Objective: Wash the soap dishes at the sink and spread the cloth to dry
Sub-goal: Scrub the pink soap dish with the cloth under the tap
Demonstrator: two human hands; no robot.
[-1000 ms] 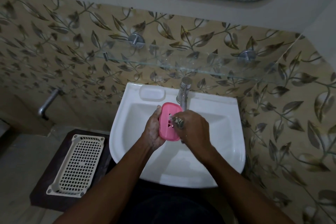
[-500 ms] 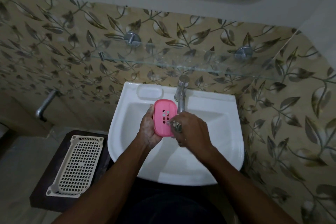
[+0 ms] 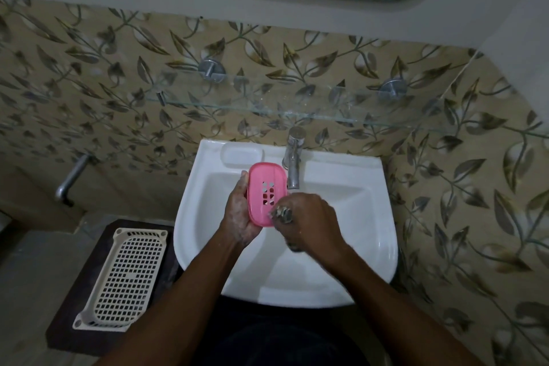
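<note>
Soap dish (image 3: 267, 187), pink, slotted base: held tilted above the sink (image 3: 356, 217) bowl, toward its back. Left hand (image 3: 239, 217), soapy: fingers wrapped round the dish from behind. Right hand (image 3: 309, 217): clenched on a greyish scrubbing wad (image 3: 282, 213) set against the dish, over the sink's middle. Tap (image 3: 294, 163): on the sink's back rim. Cream basket (image 3: 124, 276): left of the sink.

Pink soap dish (image 3: 267, 193): smooth plastic; sink (image 3: 341, 261): glossy white ceramic; tap (image 3: 294, 157): shiny metal; shelf (image 3: 297, 104): clear glass
</note>
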